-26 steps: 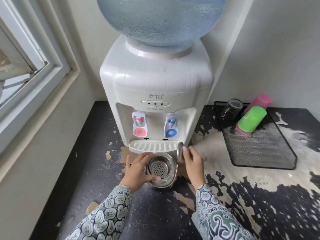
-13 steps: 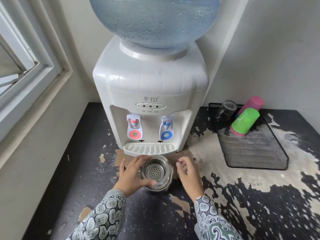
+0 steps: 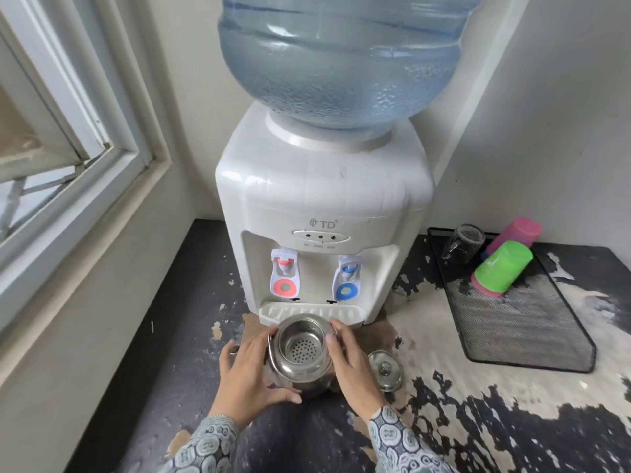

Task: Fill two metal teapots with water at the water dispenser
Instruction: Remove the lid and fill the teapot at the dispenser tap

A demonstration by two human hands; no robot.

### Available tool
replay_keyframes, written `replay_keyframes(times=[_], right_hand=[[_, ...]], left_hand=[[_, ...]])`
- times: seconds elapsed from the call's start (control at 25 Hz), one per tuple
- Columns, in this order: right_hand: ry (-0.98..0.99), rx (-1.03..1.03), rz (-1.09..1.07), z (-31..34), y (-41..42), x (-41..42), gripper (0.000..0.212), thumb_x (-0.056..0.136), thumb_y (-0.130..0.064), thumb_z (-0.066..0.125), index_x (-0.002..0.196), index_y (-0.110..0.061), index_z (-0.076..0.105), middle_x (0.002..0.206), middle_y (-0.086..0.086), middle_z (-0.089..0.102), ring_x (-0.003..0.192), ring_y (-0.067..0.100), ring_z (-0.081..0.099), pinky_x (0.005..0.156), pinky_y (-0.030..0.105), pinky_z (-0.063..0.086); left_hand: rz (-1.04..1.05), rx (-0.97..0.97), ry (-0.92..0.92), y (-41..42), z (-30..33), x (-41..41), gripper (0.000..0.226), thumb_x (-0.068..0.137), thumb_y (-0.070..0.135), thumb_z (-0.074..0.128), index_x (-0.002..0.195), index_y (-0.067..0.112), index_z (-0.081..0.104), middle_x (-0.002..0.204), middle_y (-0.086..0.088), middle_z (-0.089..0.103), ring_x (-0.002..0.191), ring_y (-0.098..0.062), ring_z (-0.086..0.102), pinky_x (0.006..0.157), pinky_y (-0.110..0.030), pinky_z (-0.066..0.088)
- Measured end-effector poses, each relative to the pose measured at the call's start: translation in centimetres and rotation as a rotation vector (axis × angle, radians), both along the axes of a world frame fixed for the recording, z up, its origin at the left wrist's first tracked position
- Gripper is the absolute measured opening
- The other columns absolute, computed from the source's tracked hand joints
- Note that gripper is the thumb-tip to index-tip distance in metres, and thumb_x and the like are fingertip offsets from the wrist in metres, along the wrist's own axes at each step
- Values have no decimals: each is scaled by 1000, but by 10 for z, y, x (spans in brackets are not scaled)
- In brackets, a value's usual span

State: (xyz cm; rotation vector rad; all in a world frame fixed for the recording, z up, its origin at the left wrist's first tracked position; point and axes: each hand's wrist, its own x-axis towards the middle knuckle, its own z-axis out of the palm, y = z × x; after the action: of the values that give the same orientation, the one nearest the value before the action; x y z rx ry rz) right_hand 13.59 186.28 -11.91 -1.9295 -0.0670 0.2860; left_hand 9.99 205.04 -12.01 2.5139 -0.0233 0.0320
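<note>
An open metal teapot (image 3: 300, 356) with a perforated strainer inside stands on the dark counter just in front of the white water dispenser (image 3: 324, 213). My left hand (image 3: 251, 378) wraps its left side and my right hand (image 3: 351, 367) presses against its right side. Its round metal lid (image 3: 386, 370) lies on the counter to the right of my right hand. The dispenser has a red tap (image 3: 284, 274), a blue tap (image 3: 346, 281) and a drip tray (image 3: 310, 312) directly behind the pot. Only one teapot is in view.
A black mesh tray (image 3: 519, 322) at the right holds a glass (image 3: 462, 247), a green cup (image 3: 502, 268) and a pink cup (image 3: 515, 233). A large water bottle (image 3: 341, 59) tops the dispenser. A window frame and wall close off the left side.
My right hand has put the lid down on the counter and come onto the teapot's right side. The view has tilted upward, showing more of the bottle.
</note>
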Motion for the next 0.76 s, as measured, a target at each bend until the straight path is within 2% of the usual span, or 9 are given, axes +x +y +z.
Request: replay_keyframes(times=[0.12, 0.2, 0.28, 0.36, 0.44, 0.52, 0.6, 0.68, 0.76], right_hand=[[3, -23, 32, 16, 16, 15, 29, 90, -53, 35, 117, -41, 38, 118, -11, 57, 106, 8, 55, 86, 28, 40], [-17, 8, 35, 21, 27, 25, 31, 92, -50, 35, 119, -35, 38, 119, -9, 55, 107, 8, 53, 88, 27, 38], [-15, 27, 36, 24, 36, 34, 38, 93, -47, 34, 126, -29, 35, 129, -10, 47, 116, 7, 46, 98, 27, 36], [-22, 28, 54, 26, 42, 40, 46, 95, -44, 34, 137, -27, 27, 139, -14, 33, 130, 6, 33, 107, 25, 27], [-58, 34, 79, 29, 48, 43, 52, 96, -37, 35, 143, -30, 14, 142, -19, 18, 134, 0, 15, 110, 21, 17], [-112, 44, 58, 32, 50, 44, 54, 97, -29, 38, 144, -31, 12, 146, -20, 9, 135, -2, 9, 110, 21, 14], [-163, 24, 36, 34, 51, 47, 44, 96, -24, 41, 138, -26, 28, 147, -10, 22, 137, 6, 20, 113, 26, 20], [-183, -58, 47, 38, 56, 49, 26, 93, -20, 48, 117, -13, 53, 131, 5, 43, 125, 17, 40, 109, 37, 33], [-161, -143, 13, 44, 62, 50, 21, 89, -22, 55, 97, -4, 61, 117, 10, 51, 111, 22, 47, 102, 44, 36]], left_hand=[[17, 47, 18, 19, 20, 17, 132, 27, 94, 44, 140, 26, 31, 134, 11, 46, 129, -8, 36, 111, -34, 3], [2, 84, 27, 30, 30, 29, 132, 27, 95, 41, 140, 28, 31, 134, 9, 48, 129, -10, 36, 110, -34, 4], [0, 121, 47, 38, 35, 40, 132, 25, 97, 38, 139, 30, 31, 133, 7, 50, 129, -10, 37, 110, -36, 5], [11, 142, 66, 41, 38, 49, 132, 26, 98, 35, 139, 30, 31, 135, 8, 50, 130, -10, 36, 111, -39, 6], [13, 161, 86, 41, 39, 55, 132, 27, 98, 32, 140, 30, 30, 137, 9, 48, 130, -10, 35, 112, -40, 9], [-3, 184, 102, 40, 40, 60, 132, 28, 99, 29, 140, 29, 29, 138, 10, 47, 128, -11, 36, 110, -39, 15], [-5, 186, 118, 38, 40, 64, 134, 27, 100, 26, 139, 28, 31, 138, 10, 46, 126, -12, 37, 109, -39, 19], [-3, 203, 130, 38, 40, 67, 135, 25, 101, 24, 137, 27, 34, 138, 9, 46, 125, -13, 38, 108, -39, 21], [6, 198, 139, 39, 40, 67, 136, 23, 100, 25, 137, 26, 36, 137, 9, 44, 126, -13, 38, 108, -39, 22]])
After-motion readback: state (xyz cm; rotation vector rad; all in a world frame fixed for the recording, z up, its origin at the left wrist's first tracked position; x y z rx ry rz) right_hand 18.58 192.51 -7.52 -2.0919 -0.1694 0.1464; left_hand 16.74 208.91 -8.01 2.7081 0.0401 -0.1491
